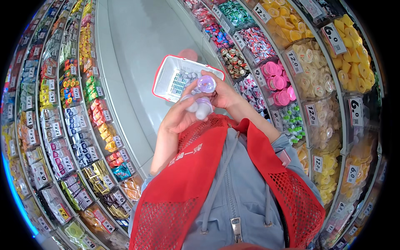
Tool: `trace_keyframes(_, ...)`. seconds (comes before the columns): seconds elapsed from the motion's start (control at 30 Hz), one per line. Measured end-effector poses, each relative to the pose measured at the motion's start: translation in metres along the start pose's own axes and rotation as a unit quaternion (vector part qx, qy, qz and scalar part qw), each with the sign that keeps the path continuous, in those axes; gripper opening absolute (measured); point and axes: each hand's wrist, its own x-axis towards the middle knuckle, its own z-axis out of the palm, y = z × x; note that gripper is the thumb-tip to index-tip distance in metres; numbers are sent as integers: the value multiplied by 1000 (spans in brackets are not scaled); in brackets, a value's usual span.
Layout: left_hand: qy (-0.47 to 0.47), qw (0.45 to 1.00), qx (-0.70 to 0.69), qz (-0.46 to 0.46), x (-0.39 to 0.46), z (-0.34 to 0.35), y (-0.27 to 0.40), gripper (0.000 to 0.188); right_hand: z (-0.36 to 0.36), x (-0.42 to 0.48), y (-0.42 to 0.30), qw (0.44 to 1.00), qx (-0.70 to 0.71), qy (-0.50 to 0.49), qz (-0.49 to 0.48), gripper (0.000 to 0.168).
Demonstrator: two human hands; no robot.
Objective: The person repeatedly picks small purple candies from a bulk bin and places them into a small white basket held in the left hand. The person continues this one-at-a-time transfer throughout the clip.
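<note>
Several small plastic jelly cups (pixel 203 110) with white and lilac bodies are gathered in my left hand (pixel 178 116), whose fingers curl around them. My right hand (pixel 222 91) grips another cup (pixel 206 84), its round lilac lid facing up, close beside the left hand's fingers. Both hands are nearly together over the near edge of a white plastic shopping basket (pixel 165 84) with a red rim. Pale purple and grey cups or packs (pixel 186 76) lie in the basket; the hands partly hide them.
Shelves of wrapped sweets (pixel 90 89) with price tags curve along the left. On the right, bins hold pink round containers (pixel 276 80), clear-lidded cups (pixel 315 65) and yellow cups (pixel 353 62). A grey floor (pixel 140 34) runs between. A pinkish round object (pixel 188 54) is beyond the basket.
</note>
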Motion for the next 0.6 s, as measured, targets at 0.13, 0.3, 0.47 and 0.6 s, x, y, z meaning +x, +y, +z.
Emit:
trace_keyframes(0.13, 1, 1000, 1, 1, 1, 1, 0, 68, -2, 1, 0, 1000, -18, -4, -10, 41)
trace_keyframes(0.3, 4, 1000, -2, 1, 0, 5, 0, 70, -15, 9, 0, 999, -23, -43, -4, 39)
trace_keyframes(0.47, 2, 1000, -10, 0, 1, 2, -1, 71, -16, 11, 2, 999, -37, -12, -8, 47)
trace_keyframes(0.6, 1, 1000, -8, 1, 1, 0, -1, 71, -16, 11, 3, 999, -36, -15, -13, 47)
